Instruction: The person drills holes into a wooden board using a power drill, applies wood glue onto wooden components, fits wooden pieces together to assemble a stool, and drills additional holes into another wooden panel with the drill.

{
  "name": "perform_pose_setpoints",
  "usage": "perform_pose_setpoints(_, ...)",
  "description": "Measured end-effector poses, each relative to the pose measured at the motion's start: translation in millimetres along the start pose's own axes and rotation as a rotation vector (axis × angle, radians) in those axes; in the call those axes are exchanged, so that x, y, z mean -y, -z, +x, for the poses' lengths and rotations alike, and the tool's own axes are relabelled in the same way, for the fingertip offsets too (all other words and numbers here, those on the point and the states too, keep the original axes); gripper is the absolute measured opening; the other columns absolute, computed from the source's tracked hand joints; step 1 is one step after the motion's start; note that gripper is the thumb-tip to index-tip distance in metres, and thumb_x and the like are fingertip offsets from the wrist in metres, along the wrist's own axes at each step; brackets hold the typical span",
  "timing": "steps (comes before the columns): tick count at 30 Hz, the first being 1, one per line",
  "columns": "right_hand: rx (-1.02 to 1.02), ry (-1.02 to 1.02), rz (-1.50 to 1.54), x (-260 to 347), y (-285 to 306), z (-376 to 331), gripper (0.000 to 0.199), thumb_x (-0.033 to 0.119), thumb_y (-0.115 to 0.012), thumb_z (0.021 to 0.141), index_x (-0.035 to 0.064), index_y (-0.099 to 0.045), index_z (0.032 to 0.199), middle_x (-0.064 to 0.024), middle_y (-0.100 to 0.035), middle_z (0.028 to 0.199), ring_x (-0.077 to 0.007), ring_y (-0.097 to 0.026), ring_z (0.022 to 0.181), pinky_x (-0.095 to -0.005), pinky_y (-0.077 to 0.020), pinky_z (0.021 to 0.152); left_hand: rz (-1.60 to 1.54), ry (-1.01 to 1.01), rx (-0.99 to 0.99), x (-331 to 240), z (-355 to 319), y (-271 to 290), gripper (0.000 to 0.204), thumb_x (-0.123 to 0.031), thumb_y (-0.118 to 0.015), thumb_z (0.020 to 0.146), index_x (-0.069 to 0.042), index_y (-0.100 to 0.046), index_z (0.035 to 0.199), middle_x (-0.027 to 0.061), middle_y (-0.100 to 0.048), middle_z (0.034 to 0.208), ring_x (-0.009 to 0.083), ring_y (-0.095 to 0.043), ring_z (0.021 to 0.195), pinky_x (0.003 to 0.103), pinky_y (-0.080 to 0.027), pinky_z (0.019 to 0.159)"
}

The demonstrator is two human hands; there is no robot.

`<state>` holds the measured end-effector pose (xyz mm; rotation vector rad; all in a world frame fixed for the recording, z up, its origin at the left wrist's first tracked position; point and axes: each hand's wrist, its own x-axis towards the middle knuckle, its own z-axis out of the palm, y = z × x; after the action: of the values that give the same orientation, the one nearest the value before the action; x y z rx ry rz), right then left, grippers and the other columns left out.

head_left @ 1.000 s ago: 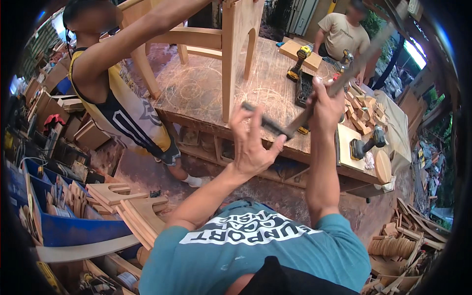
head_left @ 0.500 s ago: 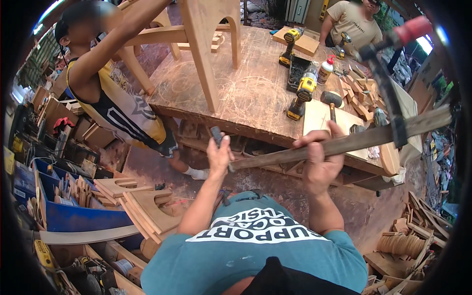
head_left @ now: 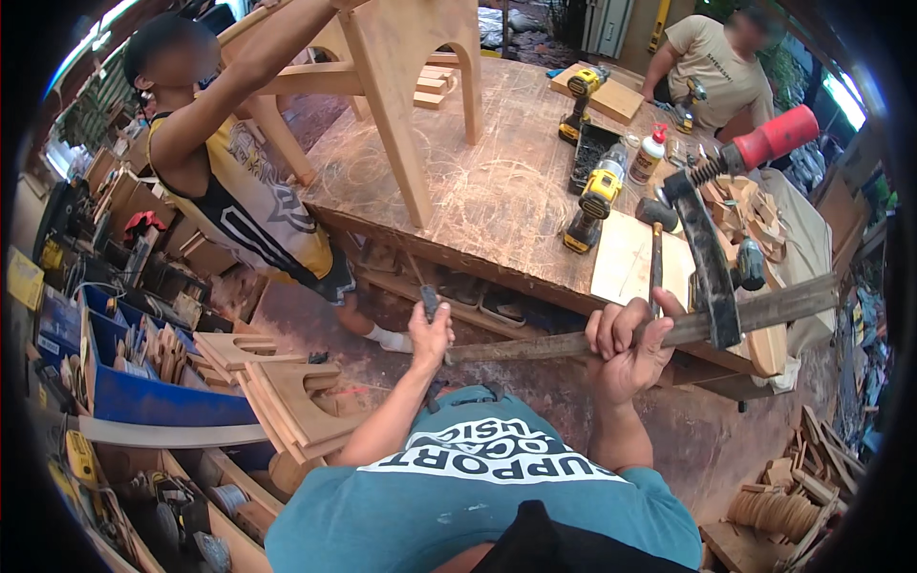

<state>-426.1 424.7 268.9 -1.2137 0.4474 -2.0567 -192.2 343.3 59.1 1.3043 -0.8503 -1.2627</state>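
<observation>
Bar clamp (head_left: 669, 329) held level above the near edge of the workbench (head_left: 497, 191) — long steel bar, black sliding jaw, red handle (head_left: 776, 138) up top right. Right hand (head_left: 626, 349) is clenched round the bar mid-length; left hand (head_left: 430, 334) grips the bar's end piece. On the bench just beyond: yellow cordless drill (head_left: 592, 205), a mallet (head_left: 655, 229), a pale board (head_left: 630, 260). A person in a yellow-black vest (head_left: 248, 205) steadies a wooden chair frame (head_left: 401, 86) at far left.
</observation>
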Motion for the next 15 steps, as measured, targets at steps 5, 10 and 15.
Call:
perform_pose_setpoints(5,-0.001,-0.031,-0.109,-17.0,-15.2,19.0,0.041,0.039,-0.037,0.112,0.0125,-0.044,0.143,0.0026,-0.032,0.068,-0.0073,-0.028,0.049,-0.0239,-0.0307,0.046,0.430,-0.037,0.277,48.8,16.9,10.2,0.051,-0.029,-0.071,0.096,0.003,-0.053,0.131,0.0148,-0.072,0.102,0.0197,-0.070,0.086,0.035,-0.056,0.080)
perform_pose_setpoints(10,-0.116,-0.225,-0.300,-37.8,-35.0,62.4,0.054,0.044,-0.041,0.110,0.0019,-0.045,0.144,0.0037,-0.040,0.073,-0.0039,-0.035,0.058,-0.0198,-0.0300,0.049,0.340,0.059,0.247,38.5,21.6,30.2,0.066,-0.029,-0.074,0.094,0.004,-0.047,0.144,0.0216,-0.067,0.127,0.0242,-0.068,0.111,0.035,-0.055,0.094)
perform_pose_setpoints(15,-0.122,-0.345,-0.457,-94.6,-12.6,80.6,0.052,0.037,-0.051,0.108,-0.0016,-0.052,0.144,0.0034,-0.046,0.073,-0.0012,-0.036,0.060,-0.0182,-0.0284,0.051,0.138,0.060,0.163,30.0,47.2,73.3,0.058,-0.019,-0.073,0.094,0.005,-0.050,0.141,0.0199,-0.067,0.126,0.0218,-0.067,0.110,0.032,-0.055,0.093)
